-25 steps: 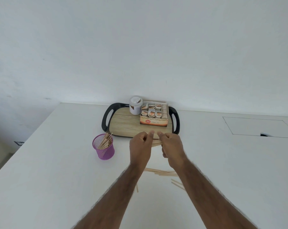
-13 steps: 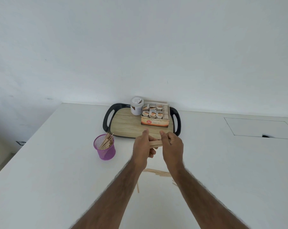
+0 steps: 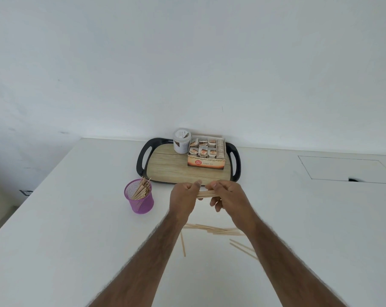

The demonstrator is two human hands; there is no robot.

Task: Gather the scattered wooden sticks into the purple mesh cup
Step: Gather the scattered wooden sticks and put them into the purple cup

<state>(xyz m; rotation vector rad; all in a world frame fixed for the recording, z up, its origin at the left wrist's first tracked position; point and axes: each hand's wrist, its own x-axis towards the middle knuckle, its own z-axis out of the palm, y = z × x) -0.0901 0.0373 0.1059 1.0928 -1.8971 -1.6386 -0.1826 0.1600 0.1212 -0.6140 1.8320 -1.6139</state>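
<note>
- I read left hand (image 3: 183,200) and right hand (image 3: 229,198) pinching one flat wooden-stick bundle (image 3: 206,193).
- Round purple mesh cup (image 3: 141,202) left of left hand; loose sticks (image 3: 212,228) beneath wrists.

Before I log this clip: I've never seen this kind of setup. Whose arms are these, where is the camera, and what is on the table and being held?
There is no machine here: the camera is worn on a person's head and looks forward and down, so the two bare arms are the wearer's own. The left hand and right hand together pinch a small bundle of wooden sticks above a white table. To the left stands the purple mesh cup, already holding many sticks. More loose sticks lie on the table nearer the person, between the forearms. Farther back, a black-handled tray carries a white jar and an open box of small packets.
</note>
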